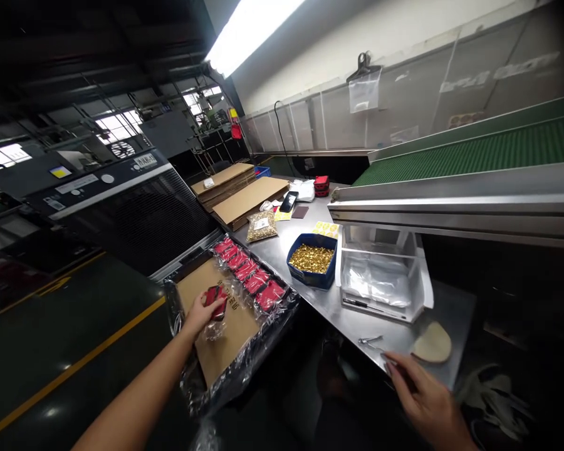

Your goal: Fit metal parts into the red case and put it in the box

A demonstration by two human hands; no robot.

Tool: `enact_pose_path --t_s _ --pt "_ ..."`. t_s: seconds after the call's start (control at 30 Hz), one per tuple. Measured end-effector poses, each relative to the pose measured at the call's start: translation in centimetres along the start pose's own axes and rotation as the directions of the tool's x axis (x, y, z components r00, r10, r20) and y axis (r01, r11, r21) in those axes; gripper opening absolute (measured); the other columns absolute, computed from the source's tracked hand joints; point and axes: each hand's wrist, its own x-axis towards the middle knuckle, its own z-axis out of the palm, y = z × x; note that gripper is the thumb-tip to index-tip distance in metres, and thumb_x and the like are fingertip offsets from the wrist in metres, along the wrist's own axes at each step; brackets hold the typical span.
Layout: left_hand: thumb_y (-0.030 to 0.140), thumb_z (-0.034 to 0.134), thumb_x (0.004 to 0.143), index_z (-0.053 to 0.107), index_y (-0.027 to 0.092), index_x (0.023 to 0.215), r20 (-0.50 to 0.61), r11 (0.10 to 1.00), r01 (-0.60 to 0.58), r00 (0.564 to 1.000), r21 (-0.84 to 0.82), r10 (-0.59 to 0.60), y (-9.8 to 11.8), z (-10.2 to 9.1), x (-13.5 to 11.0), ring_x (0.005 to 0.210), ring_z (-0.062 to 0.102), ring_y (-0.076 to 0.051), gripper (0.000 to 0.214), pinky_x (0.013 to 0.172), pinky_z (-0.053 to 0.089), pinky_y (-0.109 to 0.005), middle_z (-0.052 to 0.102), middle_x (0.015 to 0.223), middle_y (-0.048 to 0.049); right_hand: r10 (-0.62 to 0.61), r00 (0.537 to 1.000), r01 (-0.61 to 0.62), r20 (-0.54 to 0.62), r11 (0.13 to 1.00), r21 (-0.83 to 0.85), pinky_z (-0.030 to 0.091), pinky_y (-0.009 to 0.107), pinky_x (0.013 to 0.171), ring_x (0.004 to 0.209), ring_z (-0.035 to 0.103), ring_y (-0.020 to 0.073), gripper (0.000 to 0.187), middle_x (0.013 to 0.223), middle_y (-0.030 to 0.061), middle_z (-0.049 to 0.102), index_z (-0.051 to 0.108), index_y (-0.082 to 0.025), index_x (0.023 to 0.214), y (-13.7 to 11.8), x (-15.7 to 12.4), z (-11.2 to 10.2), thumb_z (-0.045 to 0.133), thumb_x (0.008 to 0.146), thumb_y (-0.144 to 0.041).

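My left hand (201, 311) grips a small red packet in clear wrap (215, 299) over the brown cardboard bottom of a plastic-lined box (225, 351). A row of several red packets (247, 274) lies along the box's far side. My right hand (423, 394) rests with fingers spread on the near edge of the steel table (395, 338), holding nothing, next to a small metal tool (370, 340) and a tan flat pad (433, 342).
A blue bin of small brass parts (312, 259) and a clear open tray with plastic bags (383, 279) stand on the table. A bag of brass parts (261, 227), cardboard stacks (244, 195), a phone (288, 201) and red cases (321, 185) lie farther back. A green conveyor (474, 153) runs at right.
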Motion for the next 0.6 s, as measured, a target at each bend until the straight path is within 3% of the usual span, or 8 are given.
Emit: enact_pose_path --t_s 0.07,0.13,0.27,0.4,0.6 --pt "0.038 0.071 0.083 0.052 0.012 0.124 0.061 0.994 -0.037 0.998 0.107 0.031 -0.6 1.0 2.1 0.095 0.066 -0.024 0.052 0.087 0.057 -0.045 0.066 0.112 -0.0115 -0.049 0.998 0.048 -0.033 0.998 -0.036 0.057 0.019 0.071 0.078 0.072 0.0134 0.023 0.092 -0.0004 0.075 0.065 -0.025 0.110 0.2 -0.3 0.1 0.057 0.093 -0.038" --pt "0.038 0.076 0.076 0.053 0.012 0.124 0.132 0.971 -0.117 0.987 0.209 0.090 -1.0 2.3 2.6 0.108 0.061 -0.029 0.059 0.099 0.050 -0.051 0.063 0.116 -0.0134 -0.049 0.998 0.046 -0.033 0.996 -0.071 0.058 0.018 0.070 0.077 0.072 0.0134 0.022 0.091 -0.0005 0.075 0.065 -0.025 0.109 0.2 -0.4 0.0 0.057 0.093 -0.038" --pt "0.045 0.082 0.062 0.053 0.015 0.130 0.288 0.898 -0.301 0.934 0.321 0.210 -1.4 4.3 0.0 0.119 0.051 -0.036 0.080 0.109 0.039 -0.054 0.056 0.122 -0.0132 -0.044 0.999 0.047 0.030 0.993 -0.107 0.058 0.018 0.068 0.076 0.072 0.0136 0.021 0.090 -0.0007 0.075 0.065 -0.025 0.109 0.1 -0.3 -0.1 0.059 0.091 -0.036" --pt "0.057 0.064 0.080 0.051 0.020 0.132 0.347 0.898 -0.337 0.909 0.283 0.232 -2.1 5.6 -3.6 0.118 0.053 -0.031 0.066 0.108 0.041 -0.048 0.055 0.124 -0.0100 -0.065 0.996 0.072 0.068 0.992 -0.105 0.058 0.019 0.068 0.078 0.071 0.0136 0.023 0.088 -0.0001 0.074 0.063 -0.025 0.111 0.0 -0.5 -0.2 0.062 0.089 -0.031" --pt "0.050 0.051 0.089 0.045 0.014 0.140 0.244 0.928 -0.285 0.943 0.239 0.227 -3.2 7.6 -6.3 0.123 0.049 -0.029 0.062 0.112 0.037 -0.047 0.055 0.131 -0.0134 -0.101 0.992 0.110 0.078 0.985 -0.131 0.058 0.020 0.070 0.078 0.071 0.0138 0.021 0.088 0.0007 0.073 0.063 -0.024 0.109 0.1 -0.6 -0.1 0.062 0.090 -0.031"
